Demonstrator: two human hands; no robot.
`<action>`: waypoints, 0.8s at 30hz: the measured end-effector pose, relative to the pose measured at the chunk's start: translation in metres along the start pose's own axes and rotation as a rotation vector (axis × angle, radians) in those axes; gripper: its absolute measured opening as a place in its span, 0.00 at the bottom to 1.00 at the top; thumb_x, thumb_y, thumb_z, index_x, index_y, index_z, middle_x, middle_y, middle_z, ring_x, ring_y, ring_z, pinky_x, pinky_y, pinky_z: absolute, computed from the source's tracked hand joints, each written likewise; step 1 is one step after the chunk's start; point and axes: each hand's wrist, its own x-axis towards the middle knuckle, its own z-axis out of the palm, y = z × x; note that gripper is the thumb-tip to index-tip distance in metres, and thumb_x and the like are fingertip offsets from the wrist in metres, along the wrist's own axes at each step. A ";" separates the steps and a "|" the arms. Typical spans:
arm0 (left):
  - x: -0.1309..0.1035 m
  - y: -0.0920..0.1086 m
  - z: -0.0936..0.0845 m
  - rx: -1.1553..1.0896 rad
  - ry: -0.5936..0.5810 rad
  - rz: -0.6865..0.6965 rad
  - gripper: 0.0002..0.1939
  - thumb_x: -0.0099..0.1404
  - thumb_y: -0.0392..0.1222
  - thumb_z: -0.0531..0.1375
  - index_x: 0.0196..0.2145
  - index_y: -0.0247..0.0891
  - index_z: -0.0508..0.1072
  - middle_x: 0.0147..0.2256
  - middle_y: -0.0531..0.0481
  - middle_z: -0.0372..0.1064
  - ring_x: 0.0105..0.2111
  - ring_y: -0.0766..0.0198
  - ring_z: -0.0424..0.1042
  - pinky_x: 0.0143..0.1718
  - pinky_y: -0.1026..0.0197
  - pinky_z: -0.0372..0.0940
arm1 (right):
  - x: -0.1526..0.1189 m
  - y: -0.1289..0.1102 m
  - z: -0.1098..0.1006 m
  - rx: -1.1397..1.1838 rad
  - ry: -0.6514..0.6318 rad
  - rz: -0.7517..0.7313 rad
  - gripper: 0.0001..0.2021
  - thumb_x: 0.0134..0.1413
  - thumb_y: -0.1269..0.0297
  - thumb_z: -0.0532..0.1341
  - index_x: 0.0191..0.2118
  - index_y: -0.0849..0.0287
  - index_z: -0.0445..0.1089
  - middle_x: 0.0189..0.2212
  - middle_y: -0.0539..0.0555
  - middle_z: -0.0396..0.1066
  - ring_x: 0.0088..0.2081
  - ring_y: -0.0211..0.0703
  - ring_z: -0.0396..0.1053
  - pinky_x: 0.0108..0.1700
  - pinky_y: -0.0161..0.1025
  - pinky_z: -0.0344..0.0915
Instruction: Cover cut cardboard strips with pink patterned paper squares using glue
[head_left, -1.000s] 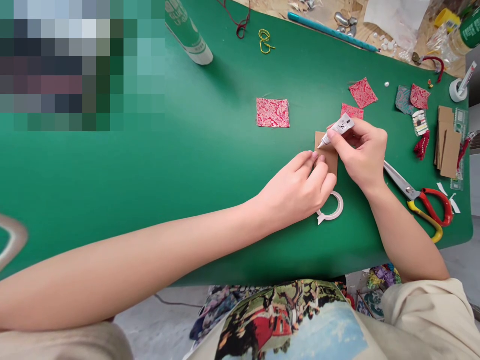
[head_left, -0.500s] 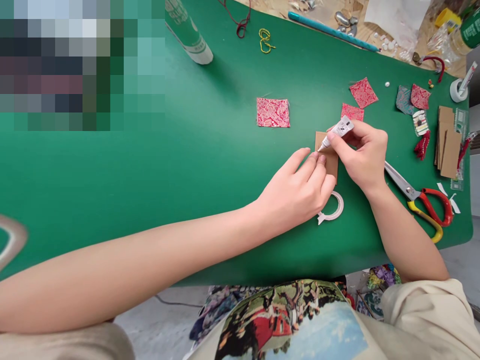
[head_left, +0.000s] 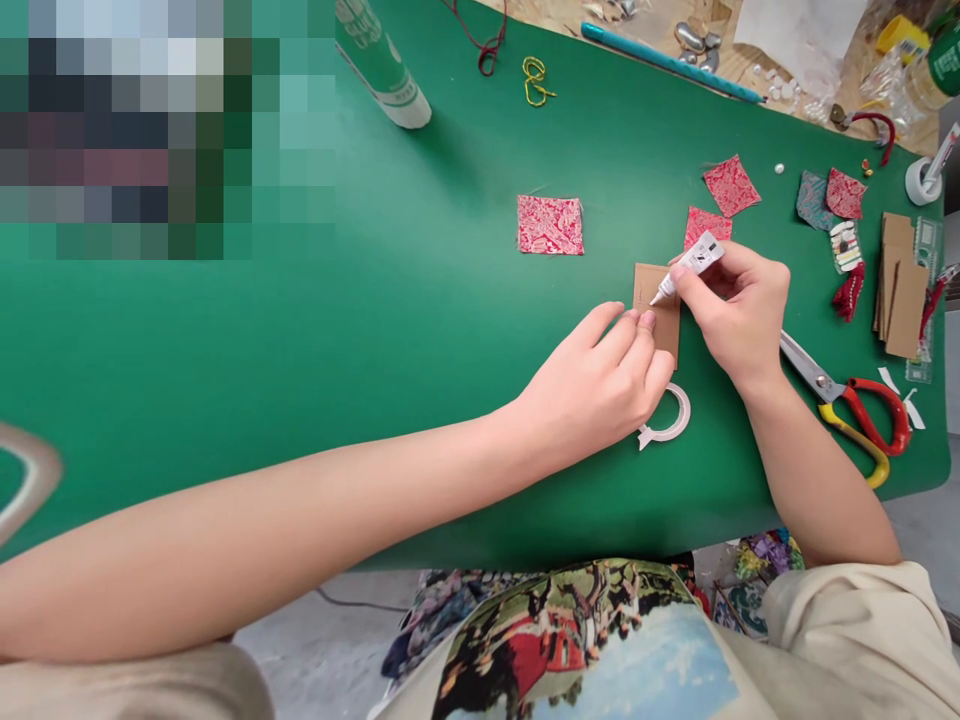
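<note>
A small white tube (head_left: 691,264) is pinched in my right hand (head_left: 746,310), its nozzle pointing down-left at a brown cardboard piece (head_left: 664,335). The nozzle tip is at the upper half of the cardboard. My left hand (head_left: 600,375) presses the cardboard's left side with its fingertips, fingers bent and close together. Just below the cardboard lies a white tape ring (head_left: 686,410), partly covered by my left hand. A red patterned fabric piece (head_left: 707,228) lies behind the tube, and another fabric rectangle (head_left: 550,225) lies to the left.
Scissors (head_left: 832,385) with red and yellow handles lie right of my right hand. Stacked cardboard strips (head_left: 904,290) are near the right edge. A green and white bottle (head_left: 390,75) stands at the back, and a teal pencil (head_left: 671,62) lies along the far edge.
The tube's nozzle has moved slightly right across the cardboard with my right hand. My left hand stays on the cardboard. The whole view has shifted a little.
</note>
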 end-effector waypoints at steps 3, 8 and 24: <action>0.000 0.000 0.000 0.013 0.005 -0.003 0.15 0.76 0.34 0.53 0.34 0.34 0.77 0.41 0.40 0.83 0.38 0.59 0.80 0.48 0.55 0.75 | 0.000 0.001 -0.001 -0.004 0.002 -0.006 0.08 0.58 0.58 0.66 0.29 0.50 0.73 0.25 0.49 0.75 0.32 0.48 0.76 0.39 0.48 0.77; 0.001 -0.002 -0.001 -0.009 0.000 0.015 0.15 0.75 0.32 0.53 0.34 0.32 0.77 0.41 0.36 0.82 0.38 0.58 0.81 0.47 0.55 0.75 | -0.001 -0.003 -0.003 -0.038 0.010 -0.030 0.08 0.58 0.60 0.66 0.28 0.51 0.71 0.25 0.50 0.75 0.31 0.47 0.76 0.39 0.47 0.75; 0.003 -0.006 -0.005 -0.041 0.009 0.040 0.15 0.75 0.34 0.55 0.31 0.31 0.76 0.41 0.35 0.83 0.37 0.57 0.83 0.44 0.54 0.78 | 0.001 -0.002 -0.007 -0.105 0.044 -0.017 0.09 0.58 0.63 0.66 0.27 0.53 0.71 0.24 0.49 0.73 0.34 0.47 0.77 0.39 0.45 0.77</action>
